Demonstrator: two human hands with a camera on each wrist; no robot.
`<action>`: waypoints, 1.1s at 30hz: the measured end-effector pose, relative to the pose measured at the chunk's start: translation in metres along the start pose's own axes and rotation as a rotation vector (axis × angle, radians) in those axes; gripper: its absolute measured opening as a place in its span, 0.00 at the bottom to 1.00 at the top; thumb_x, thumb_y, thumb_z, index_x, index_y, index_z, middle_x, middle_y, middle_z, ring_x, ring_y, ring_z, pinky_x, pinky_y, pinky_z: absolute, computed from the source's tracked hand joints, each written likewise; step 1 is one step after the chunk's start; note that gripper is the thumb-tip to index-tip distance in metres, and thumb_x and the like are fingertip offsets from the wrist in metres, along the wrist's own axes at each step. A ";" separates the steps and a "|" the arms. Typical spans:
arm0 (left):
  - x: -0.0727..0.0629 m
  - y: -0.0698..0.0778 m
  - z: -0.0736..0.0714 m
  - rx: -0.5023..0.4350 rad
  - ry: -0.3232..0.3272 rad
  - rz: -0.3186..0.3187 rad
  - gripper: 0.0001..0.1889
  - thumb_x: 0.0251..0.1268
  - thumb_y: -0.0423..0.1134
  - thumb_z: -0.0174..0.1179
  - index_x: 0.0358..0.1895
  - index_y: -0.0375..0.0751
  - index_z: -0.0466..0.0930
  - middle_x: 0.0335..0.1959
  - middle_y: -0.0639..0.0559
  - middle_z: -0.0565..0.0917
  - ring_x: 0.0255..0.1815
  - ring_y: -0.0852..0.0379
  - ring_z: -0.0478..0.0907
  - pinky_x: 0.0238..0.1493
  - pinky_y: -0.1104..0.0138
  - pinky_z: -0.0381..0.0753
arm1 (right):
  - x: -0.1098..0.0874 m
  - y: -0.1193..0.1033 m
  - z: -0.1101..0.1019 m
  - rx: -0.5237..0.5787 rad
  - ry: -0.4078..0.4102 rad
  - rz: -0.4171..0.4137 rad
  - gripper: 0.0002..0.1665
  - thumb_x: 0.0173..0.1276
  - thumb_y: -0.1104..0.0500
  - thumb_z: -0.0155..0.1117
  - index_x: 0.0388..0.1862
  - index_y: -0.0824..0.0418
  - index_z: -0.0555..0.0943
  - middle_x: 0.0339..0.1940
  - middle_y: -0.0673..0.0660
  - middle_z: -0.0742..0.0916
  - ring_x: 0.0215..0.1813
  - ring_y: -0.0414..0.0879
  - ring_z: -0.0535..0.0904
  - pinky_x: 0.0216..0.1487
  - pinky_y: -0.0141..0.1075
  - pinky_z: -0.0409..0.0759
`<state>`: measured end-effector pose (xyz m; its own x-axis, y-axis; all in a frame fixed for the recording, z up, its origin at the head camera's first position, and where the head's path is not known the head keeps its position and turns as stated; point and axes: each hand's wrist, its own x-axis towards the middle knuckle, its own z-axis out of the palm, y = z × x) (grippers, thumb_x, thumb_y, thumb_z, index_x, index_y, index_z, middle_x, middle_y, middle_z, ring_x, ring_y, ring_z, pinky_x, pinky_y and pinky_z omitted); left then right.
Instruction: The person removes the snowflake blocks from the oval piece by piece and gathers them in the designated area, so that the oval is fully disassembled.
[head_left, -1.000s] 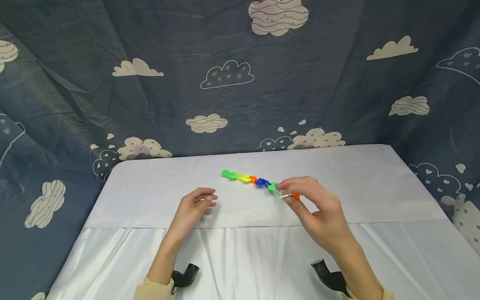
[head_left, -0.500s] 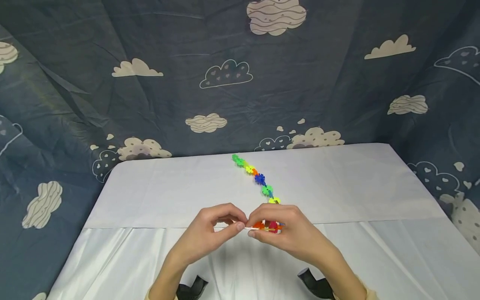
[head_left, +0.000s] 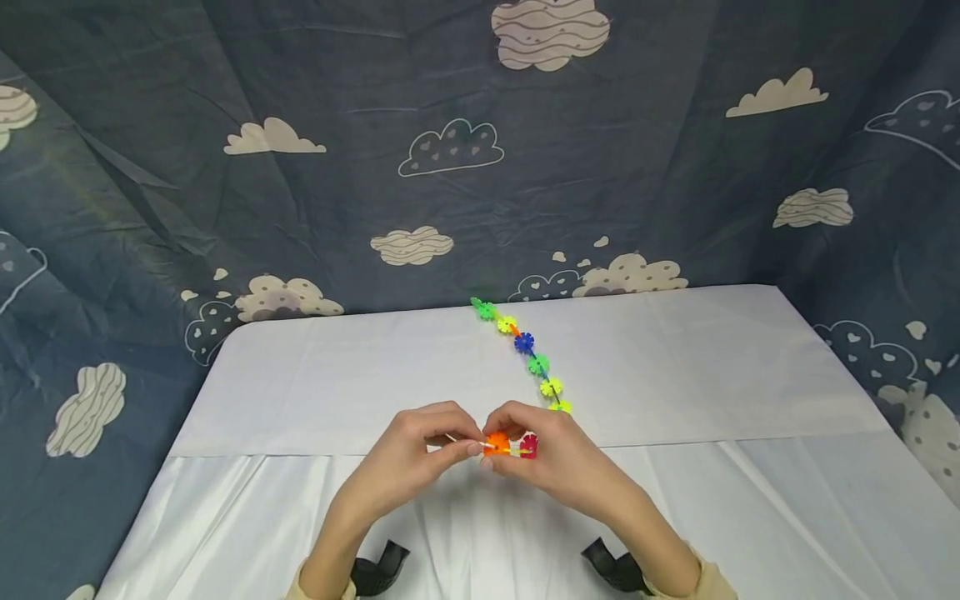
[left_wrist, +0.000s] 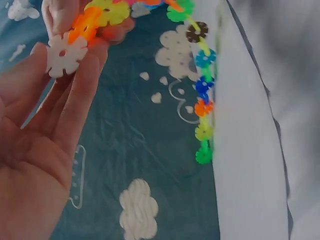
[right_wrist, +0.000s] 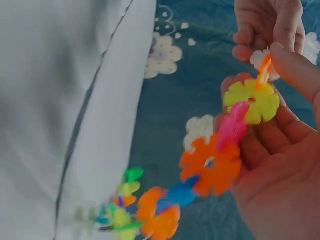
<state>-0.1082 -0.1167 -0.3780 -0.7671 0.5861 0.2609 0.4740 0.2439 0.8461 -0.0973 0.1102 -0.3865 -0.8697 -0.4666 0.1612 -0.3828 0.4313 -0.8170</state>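
A chain of notched, flower-shaped plastic discs (head_left: 537,365) in many colours runs from between my hands toward the back of the table. My left hand (head_left: 411,450) pinches the white disc (left_wrist: 66,56) at the chain's near end between thumb and fingers. Slotted into that disc is an orange one (left_wrist: 85,25), pinched by my right hand (head_left: 561,454). In the right wrist view, a yellow disc (right_wrist: 252,102), a pink one (right_wrist: 233,131) and a larger-looking orange one (right_wrist: 207,165) follow along the right fingers. My right hand hides part of the chain in the head view.
A white cloth covers the table (head_left: 337,367), with a seam across its front part. Behind and beside it hangs a dark blue curtain (head_left: 330,200) printed with clouds. Black curved mounts (head_left: 381,569) sit at both wrists.
My left hand has come from the left to meet the right and now grips the white disc. My right hand has moved left and nearer, swinging the chain from crosswise to pointing away.
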 end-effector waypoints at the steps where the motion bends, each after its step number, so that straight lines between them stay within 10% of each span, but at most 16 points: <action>1: 0.000 -0.003 -0.001 0.009 0.017 -0.012 0.03 0.65 0.39 0.65 0.39 0.52 0.85 0.37 0.60 0.83 0.38 0.60 0.80 0.43 0.64 0.81 | 0.001 0.003 -0.001 0.002 0.004 0.008 0.17 0.60 0.58 0.75 0.45 0.43 0.80 0.39 0.36 0.83 0.43 0.36 0.80 0.46 0.36 0.80; 33: 0.010 -0.037 0.019 0.051 0.048 -0.198 0.09 0.62 0.27 0.64 0.37 0.48 0.85 0.35 0.63 0.85 0.39 0.64 0.84 0.41 0.67 0.82 | 0.005 0.023 0.004 -0.251 0.016 0.100 0.14 0.60 0.60 0.71 0.44 0.46 0.81 0.25 0.39 0.78 0.26 0.36 0.71 0.28 0.33 0.72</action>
<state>-0.1250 -0.1052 -0.4160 -0.8666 0.4856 0.1149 0.3323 0.3897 0.8589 -0.1092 0.1144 -0.4063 -0.9109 -0.4009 0.0971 -0.3587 0.6535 -0.6666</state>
